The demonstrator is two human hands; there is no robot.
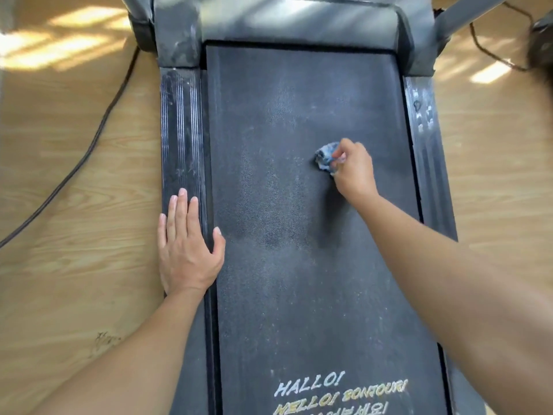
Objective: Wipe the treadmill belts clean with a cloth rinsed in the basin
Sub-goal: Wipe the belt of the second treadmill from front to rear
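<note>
Bright daylight throws sunlit patches on the wooden floor (74,175) at upper left and right, and pale glare on the motor cover (299,22). The treadmill belt (299,280) is evenly lit. Slightly soft throughout; edges bend outward.

Cloth (325,157) on the treadmill belt (299,235) right of centre, side rails (179,130) flanking, cable (89,151) on the floor (74,280) left.

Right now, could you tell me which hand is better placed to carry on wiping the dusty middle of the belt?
The right hand. It already grips the bunched cloth on the belt, beside the dusty middle. The left hand lies flat on the left side rail, holding nothing.
</note>
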